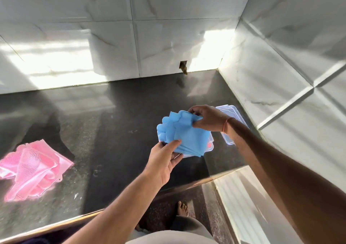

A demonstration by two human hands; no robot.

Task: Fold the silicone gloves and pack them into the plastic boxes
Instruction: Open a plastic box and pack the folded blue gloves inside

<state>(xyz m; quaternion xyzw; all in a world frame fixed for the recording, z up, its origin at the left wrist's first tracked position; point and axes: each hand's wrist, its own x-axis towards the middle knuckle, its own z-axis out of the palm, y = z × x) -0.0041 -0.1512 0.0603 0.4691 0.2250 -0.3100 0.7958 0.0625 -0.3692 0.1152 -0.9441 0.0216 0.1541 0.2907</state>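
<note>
Folded blue silicone gloves (184,133) hang above a clear plastic box (210,147) on the dark counter. My left hand (164,161) pinches their near corner, thumb on top. My right hand (207,118) grips their far edge. The box is mostly hidden under the gloves; something red shows inside it. Pink silicone gloves (33,169) lie crumpled at the counter's left.
A clear plastic lid (229,112) lies behind my right hand, near the tiled right wall. The black counter (112,140) runs back to a tiled wall. Its front edge runs diagonally below my arms; a bare foot (182,208) shows on the floor.
</note>
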